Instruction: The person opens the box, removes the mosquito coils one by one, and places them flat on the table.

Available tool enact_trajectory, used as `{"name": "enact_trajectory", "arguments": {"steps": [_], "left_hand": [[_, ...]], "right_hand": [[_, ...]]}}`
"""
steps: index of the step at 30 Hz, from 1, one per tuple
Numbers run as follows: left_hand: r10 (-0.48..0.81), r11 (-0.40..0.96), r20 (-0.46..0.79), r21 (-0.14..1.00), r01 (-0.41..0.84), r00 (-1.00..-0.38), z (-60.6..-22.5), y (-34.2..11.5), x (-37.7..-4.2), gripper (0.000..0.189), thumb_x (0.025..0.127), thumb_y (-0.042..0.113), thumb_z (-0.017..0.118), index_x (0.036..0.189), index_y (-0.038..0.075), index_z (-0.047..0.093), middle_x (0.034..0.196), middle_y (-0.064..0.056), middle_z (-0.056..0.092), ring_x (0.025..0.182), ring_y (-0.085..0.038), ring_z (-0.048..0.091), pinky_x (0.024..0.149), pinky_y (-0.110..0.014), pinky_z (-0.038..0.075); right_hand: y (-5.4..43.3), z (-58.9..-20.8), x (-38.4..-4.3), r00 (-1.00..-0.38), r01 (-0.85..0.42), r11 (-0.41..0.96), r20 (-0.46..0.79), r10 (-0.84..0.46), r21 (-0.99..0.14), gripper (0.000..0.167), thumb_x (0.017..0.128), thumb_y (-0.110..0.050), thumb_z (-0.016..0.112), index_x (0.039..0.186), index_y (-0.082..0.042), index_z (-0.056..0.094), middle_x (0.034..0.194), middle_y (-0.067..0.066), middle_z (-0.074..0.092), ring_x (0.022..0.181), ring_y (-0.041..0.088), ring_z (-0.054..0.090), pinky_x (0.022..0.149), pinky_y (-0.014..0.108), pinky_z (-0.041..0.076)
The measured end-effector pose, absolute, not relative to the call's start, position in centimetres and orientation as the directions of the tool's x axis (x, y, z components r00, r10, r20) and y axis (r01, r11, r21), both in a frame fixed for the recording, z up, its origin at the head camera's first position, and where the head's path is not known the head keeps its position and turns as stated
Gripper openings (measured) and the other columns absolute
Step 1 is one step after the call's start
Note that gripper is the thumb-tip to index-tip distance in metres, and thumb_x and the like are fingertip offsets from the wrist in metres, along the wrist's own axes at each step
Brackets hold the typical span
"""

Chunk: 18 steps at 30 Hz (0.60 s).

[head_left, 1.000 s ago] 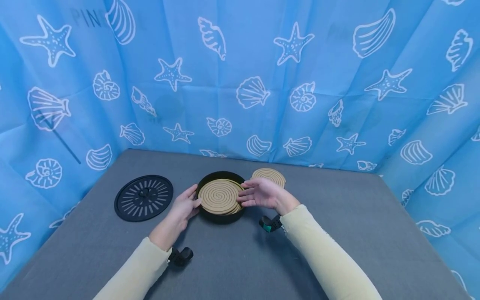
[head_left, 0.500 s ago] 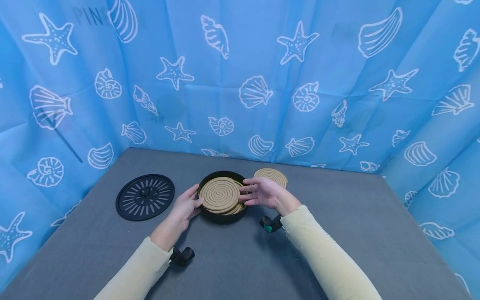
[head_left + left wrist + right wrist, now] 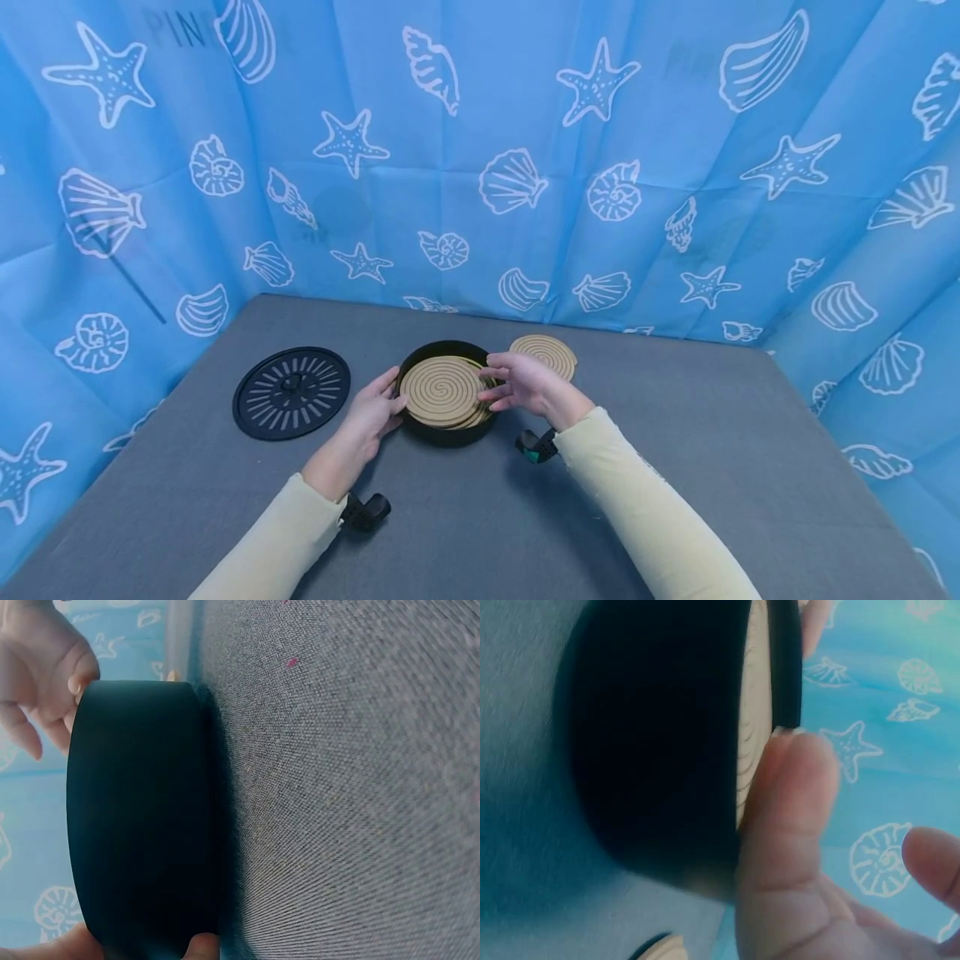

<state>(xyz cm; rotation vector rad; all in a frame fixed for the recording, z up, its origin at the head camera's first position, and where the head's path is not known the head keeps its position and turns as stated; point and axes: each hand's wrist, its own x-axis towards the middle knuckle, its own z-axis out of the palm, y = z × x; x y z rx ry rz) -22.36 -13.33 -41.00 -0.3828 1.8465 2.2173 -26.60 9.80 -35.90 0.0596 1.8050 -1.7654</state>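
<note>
A stack of tan spiral mosquito coils (image 3: 441, 390) lies in a round black tin (image 3: 447, 437) at mid-table. My left hand (image 3: 369, 410) holds the tin at its left side, thumb near the rim; in the left wrist view its fingertips (image 3: 202, 946) show against the dark wall. Over the tin's right rim reaches my right hand (image 3: 529, 387), its fingertips at the edge of the coils. From the right wrist view, those fingers (image 3: 791, 802) go over the rim to the coils, while the thumb (image 3: 934, 862) stands apart from them.
A black slotted lid (image 3: 291, 393) lies flat to the left of the tin. Another coil (image 3: 545, 353) lies on the grey tablecloth (image 3: 480, 525) behind my right hand. A blue shell-patterned curtain (image 3: 480, 167) hangs behind the table and at both sides.
The top coil looked tilted half a second ago and now lies flatter on the stack. My right fingers have bent a little more. My left hand stays on the tin.
</note>
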Motion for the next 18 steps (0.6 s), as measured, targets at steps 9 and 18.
{"name": "enact_trajectory", "arguments": {"steps": [9, 18], "left_hand": [[0.02, -0.177, -0.341, 0.924, -0.339, -0.94, -40.99, -13.4, -22.32, 0.059, 0.1, -0.006, 0.04, 0.155, 0.007, 0.021, 0.159, -0.014, 0.016, 0.145, -0.03, 0.018, 0.113, -0.056, 0.021], [0.018, -0.185, -0.348, 0.92, -0.345, -0.937, -41.01, -13.43, -22.39, 0.059, 0.1, -0.006, 0.04, 0.155, 0.008, 0.022, 0.16, -0.014, 0.015, 0.145, -0.029, 0.018, 0.113, -0.056, 0.021]], "right_hand": [[10.22, -36.29, -26.85, -0.804, 0.429, 0.193, -0.47, -0.365, -0.882, 0.058, 0.105, -0.019, 0.037, 0.153, 0.0, 0.012, 0.147, 0.024, 0.041, 0.074, 0.015, 0.066, 0.054, 0.021, 0.048], [10.03, -36.09, -26.87, -0.828, 0.418, 0.171, -0.451, -0.334, -0.892, 0.051, 0.104, -0.022, 0.039, 0.149, -0.002, 0.027, 0.146, 0.021, 0.044, 0.085, 0.019, 0.063, 0.064, 0.026, 0.049]]}}
